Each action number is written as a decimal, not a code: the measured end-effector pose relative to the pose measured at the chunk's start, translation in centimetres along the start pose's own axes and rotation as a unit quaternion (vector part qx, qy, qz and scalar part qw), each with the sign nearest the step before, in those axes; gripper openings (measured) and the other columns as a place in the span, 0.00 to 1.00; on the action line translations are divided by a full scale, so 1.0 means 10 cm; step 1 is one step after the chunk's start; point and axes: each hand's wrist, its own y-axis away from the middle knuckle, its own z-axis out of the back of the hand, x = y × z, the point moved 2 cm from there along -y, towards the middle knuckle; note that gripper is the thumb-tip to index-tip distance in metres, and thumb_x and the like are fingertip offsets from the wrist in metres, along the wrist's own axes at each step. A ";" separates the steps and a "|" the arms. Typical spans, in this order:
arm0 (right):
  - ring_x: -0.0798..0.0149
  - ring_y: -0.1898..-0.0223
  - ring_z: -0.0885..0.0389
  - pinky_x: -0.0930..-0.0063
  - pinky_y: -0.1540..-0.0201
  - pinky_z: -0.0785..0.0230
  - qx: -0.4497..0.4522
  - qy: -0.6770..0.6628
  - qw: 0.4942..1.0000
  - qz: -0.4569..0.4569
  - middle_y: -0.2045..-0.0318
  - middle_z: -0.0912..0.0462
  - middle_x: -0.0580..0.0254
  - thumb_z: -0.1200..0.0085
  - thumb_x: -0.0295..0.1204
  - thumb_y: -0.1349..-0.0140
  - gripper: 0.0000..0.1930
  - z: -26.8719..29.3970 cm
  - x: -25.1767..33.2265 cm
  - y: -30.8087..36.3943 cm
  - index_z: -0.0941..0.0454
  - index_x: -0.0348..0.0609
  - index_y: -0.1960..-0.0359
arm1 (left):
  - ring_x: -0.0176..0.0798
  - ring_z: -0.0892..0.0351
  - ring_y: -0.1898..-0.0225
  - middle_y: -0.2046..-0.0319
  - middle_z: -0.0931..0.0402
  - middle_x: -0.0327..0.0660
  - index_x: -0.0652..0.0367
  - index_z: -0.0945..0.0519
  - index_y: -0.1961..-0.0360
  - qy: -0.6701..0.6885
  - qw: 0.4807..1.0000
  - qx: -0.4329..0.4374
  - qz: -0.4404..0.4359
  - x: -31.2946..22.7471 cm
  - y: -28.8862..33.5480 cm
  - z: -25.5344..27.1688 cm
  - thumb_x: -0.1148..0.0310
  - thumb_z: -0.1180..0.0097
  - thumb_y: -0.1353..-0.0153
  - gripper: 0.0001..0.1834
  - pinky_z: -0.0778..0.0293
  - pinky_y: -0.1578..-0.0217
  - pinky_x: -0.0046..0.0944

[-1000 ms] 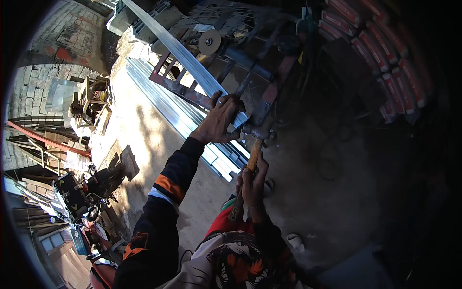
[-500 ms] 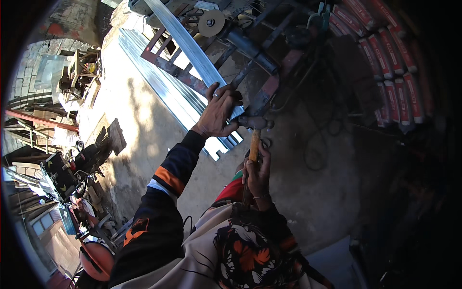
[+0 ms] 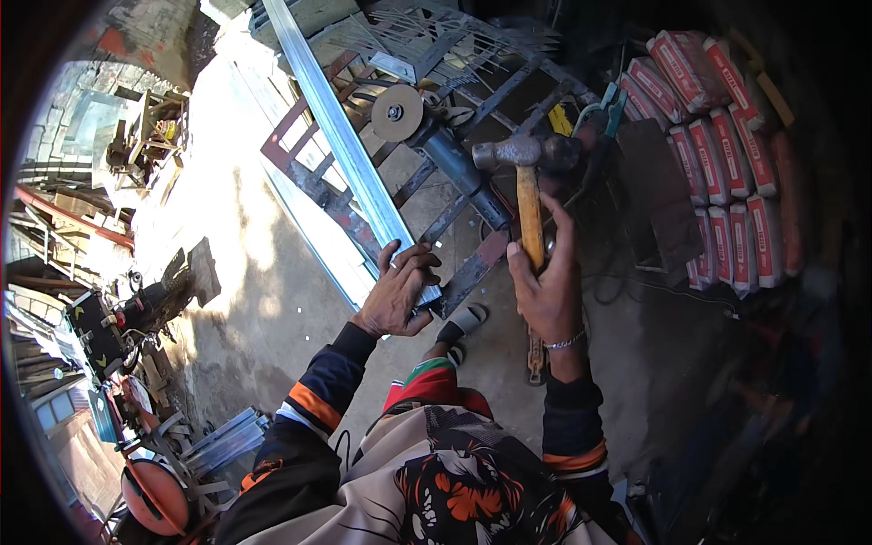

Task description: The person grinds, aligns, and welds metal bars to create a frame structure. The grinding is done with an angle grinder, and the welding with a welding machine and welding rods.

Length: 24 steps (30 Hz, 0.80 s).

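My left hand [image 3: 400,289] is wrapped over the near end of a long, shiny metal channel [image 3: 341,127], thumb below and fingers on top. The channel rests slantwise on a rusty metal frame [image 3: 468,277]. To its right, my right hand [image 3: 552,286] grips a hammer [image 3: 529,213] by its wooden handle, the head raised above the frame. Below that palm hangs a rusty, slotted metal piece [image 3: 536,359] whose kind I cannot make out. An angle grinder [image 3: 450,163] with a round disc lies on the frame between channel and hammer.
Red-and-white bags [image 3: 718,159] are stacked at the right. Another pale metal length [image 3: 313,241] lies left of the frame. Thin rods [image 3: 427,41] lie at the far side. A motorcycle [image 3: 136,318] and scrap wood stand at the left. A cable [image 3: 627,277] crosses the floor.
The hammer has gone from beside the channel's end up and to the right, with my right hand. My left hand still holds the channel, which sits slightly lower in view.
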 end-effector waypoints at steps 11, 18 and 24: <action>0.67 0.83 0.20 0.68 0.79 0.25 0.054 0.100 0.992 -0.062 0.72 0.17 0.57 0.45 0.29 0.36 0.27 -0.64 -0.78 -2.46 0.35 0.47 0.34 | 0.53 0.42 0.26 0.41 0.32 0.46 0.53 0.25 0.50 0.011 1.000 0.000 -0.014 -0.08 -0.02 0.01 0.56 0.37 0.55 0.29 0.61 0.27 0.66; 0.39 0.64 0.14 0.51 0.60 0.20 -0.067 0.320 0.937 0.122 0.62 0.14 0.40 0.43 0.30 0.39 0.28 -0.90 -1.20 -2.51 0.31 0.42 0.36 | 0.55 0.43 0.25 0.41 0.32 0.49 0.55 0.25 0.51 -0.006 0.999 -0.005 -0.037 -0.03 -0.01 -0.07 0.54 0.33 0.58 0.32 0.67 0.25 0.68; 0.36 0.55 0.15 0.44 0.52 0.22 0.004 0.406 0.913 0.047 0.56 0.15 0.37 0.44 0.25 0.40 0.22 -0.96 -0.99 -2.52 0.22 0.41 0.42 | 0.61 0.49 0.25 0.37 0.37 0.51 0.53 0.22 0.46 -0.017 0.999 -0.050 0.000 -0.04 0.07 -0.01 0.56 0.29 0.62 0.37 0.61 0.25 0.70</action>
